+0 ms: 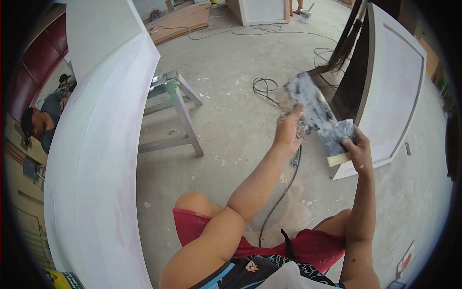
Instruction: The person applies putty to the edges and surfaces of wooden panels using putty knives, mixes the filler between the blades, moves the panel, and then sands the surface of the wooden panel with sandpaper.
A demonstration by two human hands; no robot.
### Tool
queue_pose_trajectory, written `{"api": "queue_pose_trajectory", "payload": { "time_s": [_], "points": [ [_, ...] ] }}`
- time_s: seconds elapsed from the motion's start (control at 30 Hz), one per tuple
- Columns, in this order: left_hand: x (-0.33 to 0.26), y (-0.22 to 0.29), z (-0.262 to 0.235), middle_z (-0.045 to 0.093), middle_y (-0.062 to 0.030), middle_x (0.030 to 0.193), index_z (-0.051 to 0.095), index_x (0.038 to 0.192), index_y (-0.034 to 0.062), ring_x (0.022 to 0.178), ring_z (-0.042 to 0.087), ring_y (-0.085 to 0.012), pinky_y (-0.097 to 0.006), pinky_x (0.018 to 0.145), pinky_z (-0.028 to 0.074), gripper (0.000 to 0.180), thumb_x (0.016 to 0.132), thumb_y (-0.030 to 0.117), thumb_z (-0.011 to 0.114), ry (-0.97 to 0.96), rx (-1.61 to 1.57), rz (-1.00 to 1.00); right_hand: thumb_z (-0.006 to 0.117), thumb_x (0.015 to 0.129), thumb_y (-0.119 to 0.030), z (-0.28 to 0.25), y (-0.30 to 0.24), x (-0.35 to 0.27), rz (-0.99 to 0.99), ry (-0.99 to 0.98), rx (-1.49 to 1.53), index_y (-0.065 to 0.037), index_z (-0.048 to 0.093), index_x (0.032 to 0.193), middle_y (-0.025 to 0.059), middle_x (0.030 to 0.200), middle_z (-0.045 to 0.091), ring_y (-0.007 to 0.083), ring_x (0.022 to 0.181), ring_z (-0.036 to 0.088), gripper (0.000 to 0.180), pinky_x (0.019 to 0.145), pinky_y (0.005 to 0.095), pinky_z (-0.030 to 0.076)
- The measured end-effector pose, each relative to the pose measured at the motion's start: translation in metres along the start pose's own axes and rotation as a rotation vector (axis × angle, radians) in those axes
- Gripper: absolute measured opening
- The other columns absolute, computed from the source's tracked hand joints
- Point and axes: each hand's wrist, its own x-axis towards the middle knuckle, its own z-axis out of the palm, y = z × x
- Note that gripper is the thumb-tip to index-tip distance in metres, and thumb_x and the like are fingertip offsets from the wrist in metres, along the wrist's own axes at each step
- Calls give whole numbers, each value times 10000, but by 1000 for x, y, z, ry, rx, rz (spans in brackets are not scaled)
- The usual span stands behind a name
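Note:
My left hand point(289, 129) grips the near end of a flat dark board point(310, 98), its face smeared with white putty and slightly blurred. In my right hand point(360, 150) is a wide, flat putty spreader point(337, 137) with a dark blade and a cream strip along its lower edge. White putty coats the spreader's upper part, which meets or overlaps the board's near end. My right thumb presses on its face. Both hands are held out in front of me, above the floor, close to a white-faced panel point(392, 82) on the right.
A long white-coated panel point(103, 159) stands close on my left, near a grey sawhorse point(180, 113). Black cable point(264, 86) loops over the concrete floor point(221, 125). Another person point(45, 120) is beyond the left panel. Brown boards point(183, 24) lie at the back.

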Motion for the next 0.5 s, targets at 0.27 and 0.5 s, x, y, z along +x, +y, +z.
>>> {"api": "queue_pose_trajectory", "payload": {
  "time_s": [0.27, 0.5],
  "points": [
    [-4, -5, 6, 598, -80, 1119, 494, 1191, 25, 1006, 597, -207, -368, 899, 468, 314, 902, 140, 536, -203, -268, -64, 537, 898, -32, -3, 19, 11, -39, 317, 331, 5, 414, 1294, 158, 993, 640, 132, 818, 634, 416, 671, 247, 520],
    [-7, -27, 1, 587, -89, 1146, 484, 1210, 25, 1038, 587, -224, -388, 915, 464, 330, 907, 144, 535, -190, -223, -235, 489, 930, -246, 25, 23, 14, 172, 166, -9, -78, 462, 1208, 69, 1099, 589, 167, 989, 576, 325, 790, 351, 485]
  ]
}}
